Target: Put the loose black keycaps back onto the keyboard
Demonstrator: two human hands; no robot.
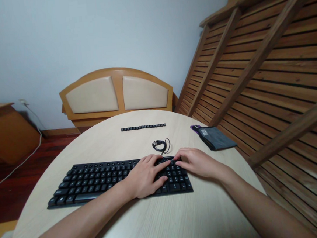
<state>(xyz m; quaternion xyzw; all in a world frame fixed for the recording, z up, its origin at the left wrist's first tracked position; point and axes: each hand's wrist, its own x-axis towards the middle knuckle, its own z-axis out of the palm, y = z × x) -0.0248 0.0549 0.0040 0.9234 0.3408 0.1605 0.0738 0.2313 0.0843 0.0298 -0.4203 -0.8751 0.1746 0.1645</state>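
Working at the right end of the black keyboard point(97, 178), I have both hands over the number pad. My left hand point(145, 177) lies flat across the keys just left of the pad, fingers loosely spread and stretched toward the top row, holding nothing. My right hand point(198, 163) comes in from the other side, its fingertips point(178, 163) drawn together on a key at the pad's top edge; whether they actually pinch a cap I cannot tell, since the fingers cover it.

The keyboard sits near my edge of the round pale table point(156, 223), its coiled cable point(161, 145) lying just behind it. Farther back, well apart, a row of loose black keycaps point(143, 127) lies in a straight line, and a grey folded pouch point(215, 137) rests to the right.

I judge that I am taking caps off, with the number pad now in hand and most of the board not yet done. The next move calls for a steady left hand holding the board down while the right gets a firm grip under one cap's edges and pulls straight up, without tilting it.
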